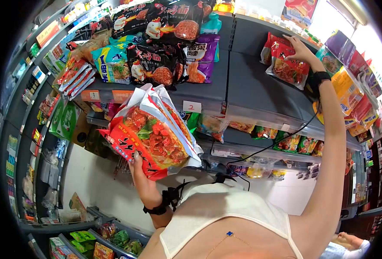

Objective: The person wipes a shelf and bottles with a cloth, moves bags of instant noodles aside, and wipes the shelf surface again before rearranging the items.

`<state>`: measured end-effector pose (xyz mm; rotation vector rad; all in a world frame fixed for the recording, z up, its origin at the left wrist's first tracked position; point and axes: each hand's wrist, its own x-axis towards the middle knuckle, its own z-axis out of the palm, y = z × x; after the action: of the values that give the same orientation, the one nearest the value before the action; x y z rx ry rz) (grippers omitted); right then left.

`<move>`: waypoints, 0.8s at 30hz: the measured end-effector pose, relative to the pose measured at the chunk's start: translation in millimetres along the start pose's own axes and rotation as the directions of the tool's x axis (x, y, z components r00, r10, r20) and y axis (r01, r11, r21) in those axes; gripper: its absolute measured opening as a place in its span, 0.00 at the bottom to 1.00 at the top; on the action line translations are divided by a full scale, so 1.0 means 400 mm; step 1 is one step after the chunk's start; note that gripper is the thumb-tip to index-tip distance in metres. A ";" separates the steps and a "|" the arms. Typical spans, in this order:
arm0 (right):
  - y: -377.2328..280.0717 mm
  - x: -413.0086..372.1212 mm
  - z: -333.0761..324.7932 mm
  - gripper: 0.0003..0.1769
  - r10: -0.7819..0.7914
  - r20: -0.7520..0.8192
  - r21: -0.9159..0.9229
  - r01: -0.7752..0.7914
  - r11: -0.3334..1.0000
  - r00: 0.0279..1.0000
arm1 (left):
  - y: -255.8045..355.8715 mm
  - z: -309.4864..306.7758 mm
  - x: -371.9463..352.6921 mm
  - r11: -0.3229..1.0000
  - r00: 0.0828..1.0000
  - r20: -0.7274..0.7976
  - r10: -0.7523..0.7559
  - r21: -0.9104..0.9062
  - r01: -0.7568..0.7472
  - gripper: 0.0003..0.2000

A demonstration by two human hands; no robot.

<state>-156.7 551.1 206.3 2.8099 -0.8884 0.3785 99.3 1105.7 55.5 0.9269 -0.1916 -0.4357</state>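
Note:
My left hand (142, 176) is closed on the lower edge of several red and white instant noodle packets (150, 138), held together in front of the shelf. The front packet shows noodles with red pieces and green leaves. On the upper shelf at the right, my right hand (304, 54) reaches over the top of a red instant noodle packet (289, 69), its thumb on the front and other fingers at the upper edge. A second red packet (269, 48) stands just behind it. Both wrists wear black straps.
Black noodle packets (158, 67), a purple packet (203, 58) and a turquoise packet (111, 64) stand on the upper shelf (247, 82). A black cable (273, 149) runs from my right wrist. Lower shelves hold more packets (288, 142). Another person's arm (351, 241) shows at lower right.

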 end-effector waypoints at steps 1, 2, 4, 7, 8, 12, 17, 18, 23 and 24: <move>0.006 -0.002 0.005 0.50 0.010 -0.003 -0.003 -0.010 1.000 1.000 | 0.002 0.008 -0.006 1.000 1.000 0.004 0.004 0.010 -0.004 0.28; 0.011 -0.001 0.011 0.50 0.035 -0.003 -0.028 -0.035 0.999 0.999 | 0.000 0.011 -0.013 1.000 1.000 0.026 0.018 0.011 -0.018 0.28; 0.016 0.001 0.019 0.50 0.082 -0.005 -0.082 -0.082 0.993 0.997 | -0.003 0.016 -0.023 0.999 0.997 0.069 0.046 0.010 -0.047 0.28; -0.006 0.005 0.015 0.49 0.126 0.023 -0.236 -0.117 0.965 0.992 | 0.004 0.023 -0.022 1.000 0.998 0.058 -0.005 0.000 0.005 0.28; -0.018 0.005 0.011 0.49 0.134 0.044 -0.303 -0.115 0.946 0.990 | 0.005 0.022 -0.024 1.000 0.999 0.042 -0.013 0.011 0.013 0.28; -0.082 -0.003 -0.015 0.48 0.065 0.041 -0.394 -0.044 0.918 0.997 | 0.009 0.022 -0.023 1.000 0.999 0.032 -0.024 0.002 0.024 0.26; -0.095 -0.039 -0.026 0.51 0.156 0.215 -0.015 -0.157 0.988 0.964 | -0.005 0.010 -0.014 1.000 0.997 0.066 -0.029 -0.004 0.030 0.26; -0.100 -0.041 -0.026 0.50 0.123 0.216 0.017 -0.130 0.991 0.968 | -0.006 0.012 -0.015 1.000 0.997 0.074 -0.026 -0.001 0.026 0.26; -0.101 -0.059 -0.020 0.47 0.042 0.222 0.113 -0.068 0.991 0.974 | -0.025 -0.003 0.007 0.999 0.992 0.119 -0.048 0.021 0.046 0.27; -0.110 -0.070 -0.021 0.46 0.044 0.213 0.107 -0.068 0.992 0.976 | -0.028 -0.002 0.007 0.998 0.992 0.115 -0.060 0.014 0.059 0.27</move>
<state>-154.9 603.6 202.4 2.9764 -1.0204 0.1440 99.0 1099.3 45.7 0.9198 -0.2717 -0.5446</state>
